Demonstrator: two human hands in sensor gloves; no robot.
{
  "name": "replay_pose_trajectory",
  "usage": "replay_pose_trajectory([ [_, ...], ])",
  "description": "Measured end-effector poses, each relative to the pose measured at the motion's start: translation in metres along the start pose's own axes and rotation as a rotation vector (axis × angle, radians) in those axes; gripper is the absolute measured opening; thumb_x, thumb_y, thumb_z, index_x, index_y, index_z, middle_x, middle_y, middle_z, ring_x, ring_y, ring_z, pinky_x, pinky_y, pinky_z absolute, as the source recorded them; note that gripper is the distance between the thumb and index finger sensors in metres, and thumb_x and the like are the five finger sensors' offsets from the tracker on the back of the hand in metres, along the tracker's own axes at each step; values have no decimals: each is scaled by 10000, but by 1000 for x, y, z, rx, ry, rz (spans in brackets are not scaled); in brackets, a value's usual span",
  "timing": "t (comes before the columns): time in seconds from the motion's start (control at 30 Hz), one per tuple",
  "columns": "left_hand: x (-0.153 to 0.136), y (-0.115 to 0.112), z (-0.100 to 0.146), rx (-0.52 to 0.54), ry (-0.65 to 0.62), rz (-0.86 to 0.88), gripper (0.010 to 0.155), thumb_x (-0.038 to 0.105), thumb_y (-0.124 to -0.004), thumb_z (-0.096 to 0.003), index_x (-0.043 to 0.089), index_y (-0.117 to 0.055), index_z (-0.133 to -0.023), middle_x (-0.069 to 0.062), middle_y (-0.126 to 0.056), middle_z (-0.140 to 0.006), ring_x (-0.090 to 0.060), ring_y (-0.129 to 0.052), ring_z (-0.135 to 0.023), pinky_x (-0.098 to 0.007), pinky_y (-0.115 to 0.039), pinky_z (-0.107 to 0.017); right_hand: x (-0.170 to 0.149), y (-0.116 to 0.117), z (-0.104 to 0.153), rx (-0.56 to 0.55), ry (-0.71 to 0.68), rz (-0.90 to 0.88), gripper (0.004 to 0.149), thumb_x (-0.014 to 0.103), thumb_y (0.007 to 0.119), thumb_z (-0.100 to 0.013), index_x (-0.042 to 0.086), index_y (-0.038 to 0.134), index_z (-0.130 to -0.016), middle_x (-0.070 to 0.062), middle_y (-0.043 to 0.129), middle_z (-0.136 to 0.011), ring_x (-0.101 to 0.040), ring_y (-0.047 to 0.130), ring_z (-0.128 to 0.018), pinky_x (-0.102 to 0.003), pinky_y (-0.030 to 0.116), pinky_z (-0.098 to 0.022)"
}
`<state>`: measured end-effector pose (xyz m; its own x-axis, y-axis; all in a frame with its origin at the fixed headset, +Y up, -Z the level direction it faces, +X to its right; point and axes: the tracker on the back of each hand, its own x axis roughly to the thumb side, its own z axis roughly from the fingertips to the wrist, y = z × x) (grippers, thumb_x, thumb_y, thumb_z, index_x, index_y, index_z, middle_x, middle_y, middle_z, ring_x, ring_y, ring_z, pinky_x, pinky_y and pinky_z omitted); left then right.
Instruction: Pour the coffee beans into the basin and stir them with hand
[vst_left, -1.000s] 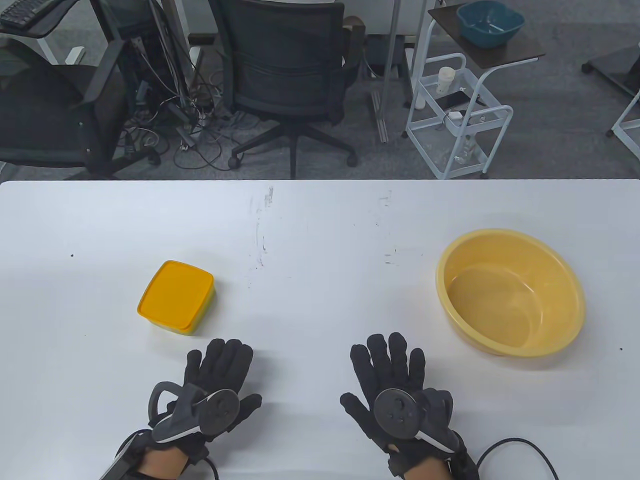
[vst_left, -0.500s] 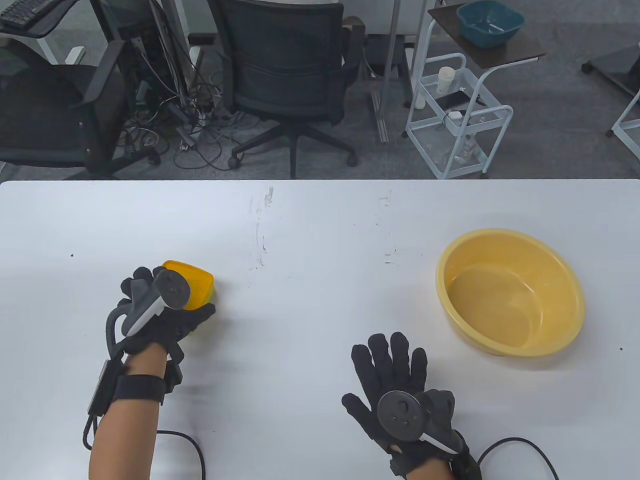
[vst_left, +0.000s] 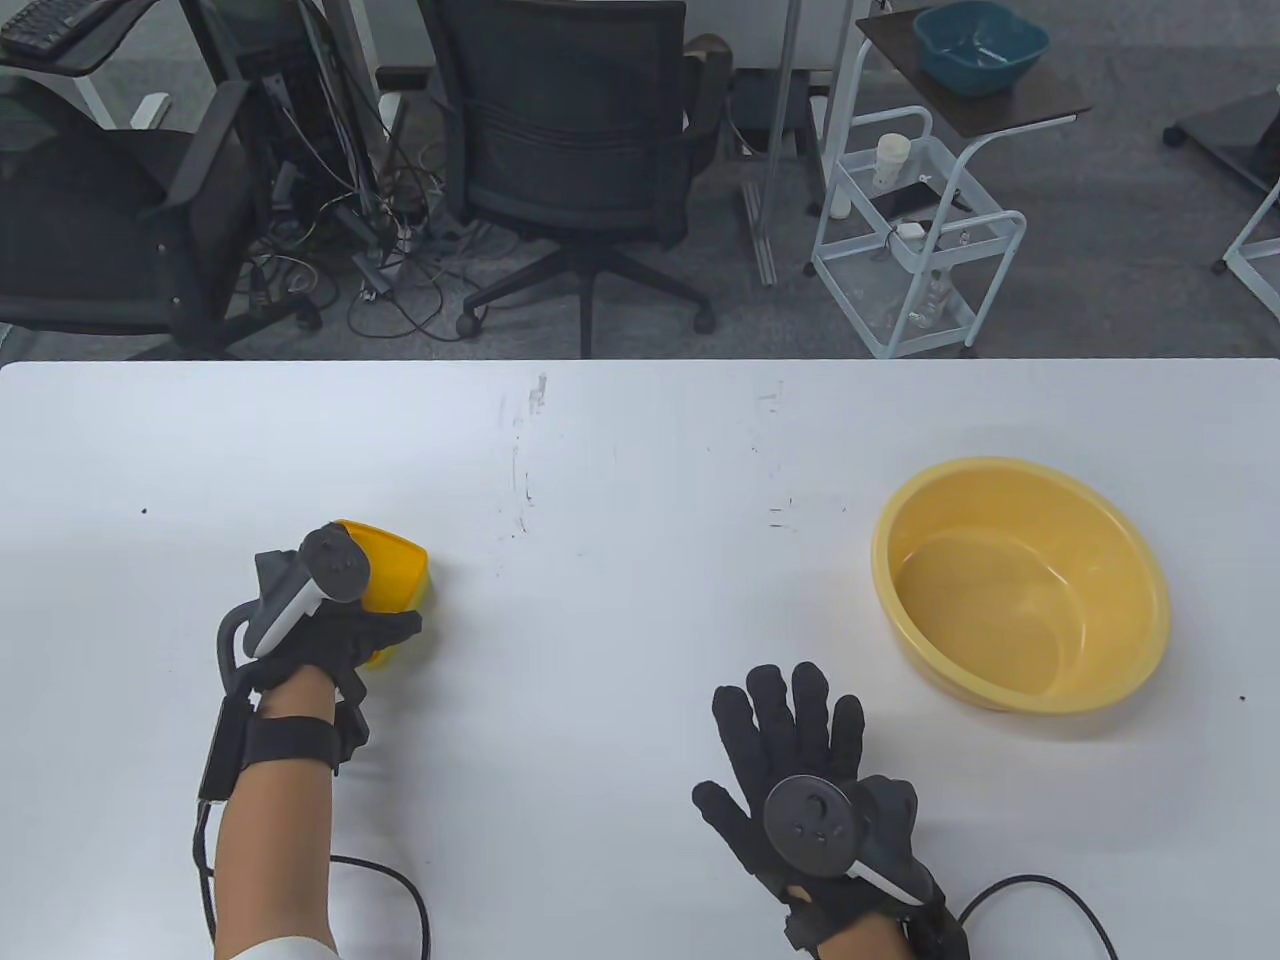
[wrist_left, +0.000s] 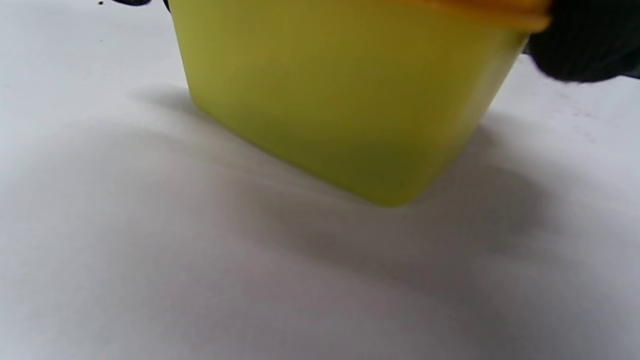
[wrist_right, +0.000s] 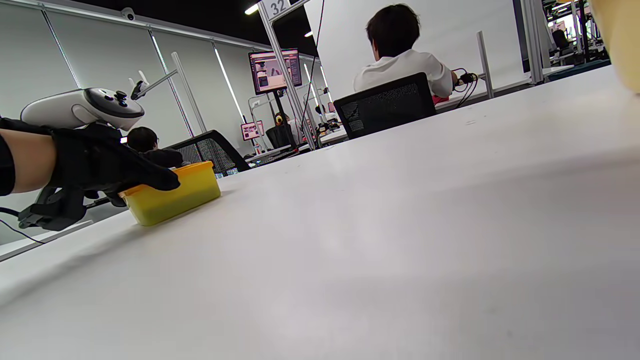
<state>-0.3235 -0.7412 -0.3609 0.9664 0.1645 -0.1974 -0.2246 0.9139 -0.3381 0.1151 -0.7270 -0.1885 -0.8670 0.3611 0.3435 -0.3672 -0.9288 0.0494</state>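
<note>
Now left hand (vst_left: 335, 640) grips smooth squarish yellow plastic box (vst_left: 400, 570); round basin (vst_left: 1020, 585) apart.

On the desk (vst_left: 640, 450) the lidded box (vst_left: 395, 570) sits toward the left and the basin (vst_left: 1020, 585) toward the right, well apart. The left hand (vst_left: 320, 630) lies over the box's near side, its fingers (wrist_right: 150, 175) curled over the lid's edge. The right hand (vst_left: 800, 760) rests flat on the desk near the front edge, just left of and nearer than the basin. Behind the desk stand an office chair (vst_left: 570, 150) and, further right, a wire cart (vst_left: 915, 230).
</note>
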Motion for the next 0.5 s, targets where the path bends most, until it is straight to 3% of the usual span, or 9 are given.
replay_pose_trajectory([
  [0.17,50,1,37,32,-397,-77,1188,746,-774,-344,220,-10,-1085,-397,-105,-1125,-608,-416,-1032,-746,-410,-728,0,0,0,1,-2,-1,800,662,467,-494,223,222,-1117,-78,48,-1133,-351,-178,-967,-587,-87,-601],
  [0.27,99,-10,79,-1,-678,-137,1189,744,-776,-337,228,-9,-1085,-383,-114,-1141,-604,-426,-1044,-741,-409,-738,-1,0,0,0,9,-3,798,663,463,-494,226,218,-1116,-78,45,-1132,-353,-179,-966,-588,-86,-601],
  [0.37,137,-29,112,-47,-855,-204,1186,745,-776,-333,236,-14,-1086,-375,-125,-1151,-600,-431,-1054,-741,-410,-740,-4,-2,1,-5,19,-7,800,663,463,-494,224,217,-1116,-75,45,-1132,-351,-181,-967,-588,-87,-602],
  [0.5,166,-56,133,-78,-919,-293,1186,751,-771,-334,240,-7,-1082,-365,-139,-1159,-597,-441,-1057,-738,-421,-740,-9,-5,3,-21,30,-32,799,661,464,-493,223,220,-1115,-76,46,-1132,-351,-182,-968,-588,-89,-602],
])
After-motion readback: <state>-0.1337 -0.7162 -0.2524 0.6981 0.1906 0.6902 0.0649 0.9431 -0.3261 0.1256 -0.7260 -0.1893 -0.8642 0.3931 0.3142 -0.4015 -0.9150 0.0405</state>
